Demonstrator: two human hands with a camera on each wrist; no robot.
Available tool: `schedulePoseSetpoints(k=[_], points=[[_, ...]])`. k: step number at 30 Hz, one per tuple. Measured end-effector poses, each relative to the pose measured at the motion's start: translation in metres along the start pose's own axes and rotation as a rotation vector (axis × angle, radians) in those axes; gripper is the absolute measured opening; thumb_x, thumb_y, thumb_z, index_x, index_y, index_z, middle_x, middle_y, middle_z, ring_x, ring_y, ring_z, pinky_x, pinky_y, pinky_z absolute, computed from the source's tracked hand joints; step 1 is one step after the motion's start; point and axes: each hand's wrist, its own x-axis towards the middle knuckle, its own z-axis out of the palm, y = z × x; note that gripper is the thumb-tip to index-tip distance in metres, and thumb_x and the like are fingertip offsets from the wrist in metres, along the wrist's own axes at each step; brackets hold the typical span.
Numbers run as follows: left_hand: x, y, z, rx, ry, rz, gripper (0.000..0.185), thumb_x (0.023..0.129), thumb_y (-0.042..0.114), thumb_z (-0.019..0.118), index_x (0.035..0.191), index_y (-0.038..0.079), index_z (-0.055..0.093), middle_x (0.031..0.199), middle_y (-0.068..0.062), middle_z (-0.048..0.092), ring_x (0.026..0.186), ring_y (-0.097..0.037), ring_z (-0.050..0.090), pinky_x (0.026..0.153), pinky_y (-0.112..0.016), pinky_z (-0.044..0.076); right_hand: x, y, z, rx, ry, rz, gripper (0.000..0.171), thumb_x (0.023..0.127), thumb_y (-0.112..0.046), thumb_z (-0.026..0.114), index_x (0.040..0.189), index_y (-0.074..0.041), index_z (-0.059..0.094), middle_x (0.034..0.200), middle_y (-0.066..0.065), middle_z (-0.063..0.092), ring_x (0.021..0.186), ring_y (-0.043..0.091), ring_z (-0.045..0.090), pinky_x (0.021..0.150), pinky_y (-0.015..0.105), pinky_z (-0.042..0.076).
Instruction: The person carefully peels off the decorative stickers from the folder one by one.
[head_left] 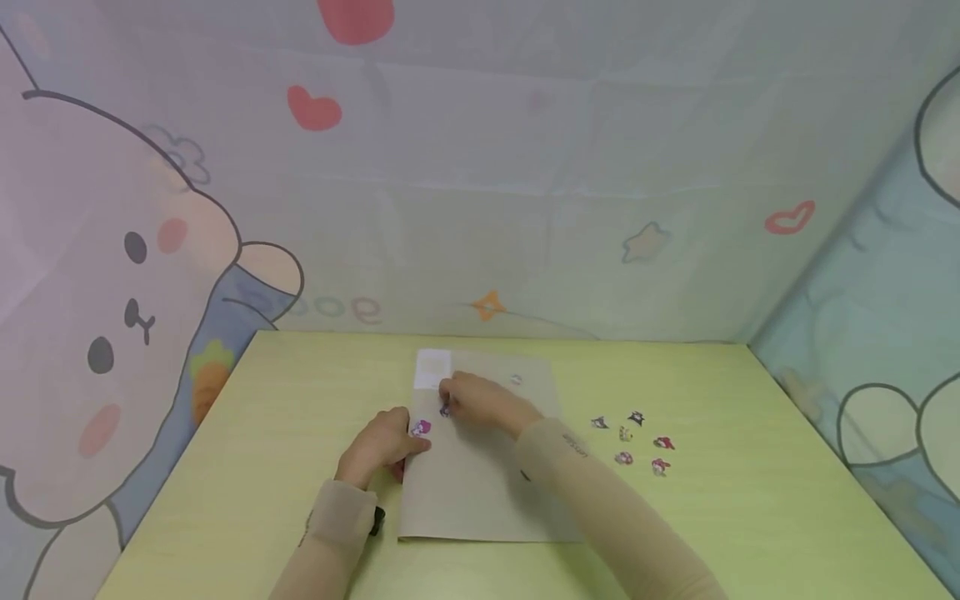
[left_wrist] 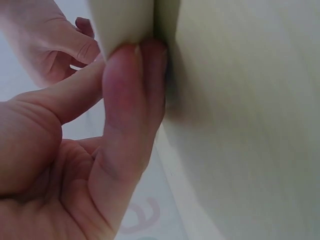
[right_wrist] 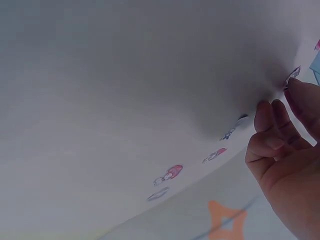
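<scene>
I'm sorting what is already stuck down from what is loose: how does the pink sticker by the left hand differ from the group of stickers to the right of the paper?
The pink sticker lies on the tan paper, touching the left hand; the loose stickers lie on the green table, untouched. It is single; they are several, scattered. All are small cartoon cut-outs.

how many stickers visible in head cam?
9. Six loose stickers lie on the table right of the paper sheet. On the sheet: one by the left hand, one under the right hand fingertips, one near the far edge. Hands may hide more.
</scene>
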Motion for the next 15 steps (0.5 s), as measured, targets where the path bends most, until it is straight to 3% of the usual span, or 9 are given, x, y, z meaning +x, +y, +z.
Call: schedulePoseSetpoints(k=[8,15], points=[[0.0002,-0.0008,0.0024,0.023,-0.004,-0.012,0.023,0.092,0.016,0.070,0.088,0.001,0.053,0.071,-0.012,0.058,0.047,-0.023,0.063,0.050,-0.029,0.047,0.0018,-0.0012,0.0064,-0.016,0.013,0.037,0.005,0.098,-0.008,0.056,0.101,-0.011,0.059,0.089,-0.002,0.054,0.080,0.013,0.052,0.076,0.028,0.047],[0.0013,0.0002,0.0009,0.015,-0.004,-0.024,0.023,0.092,0.016,0.070,0.090,0.000,0.053,0.073,-0.013,0.060,0.048,-0.023,0.064,0.050,-0.030,0.049,0.0006,-0.0012,0.0039,-0.065,0.030,0.016,0.002,0.099,-0.011,0.056,0.097,-0.012,0.056,0.087,-0.002,0.053,0.079,0.013,0.053,0.073,0.028,0.048]])
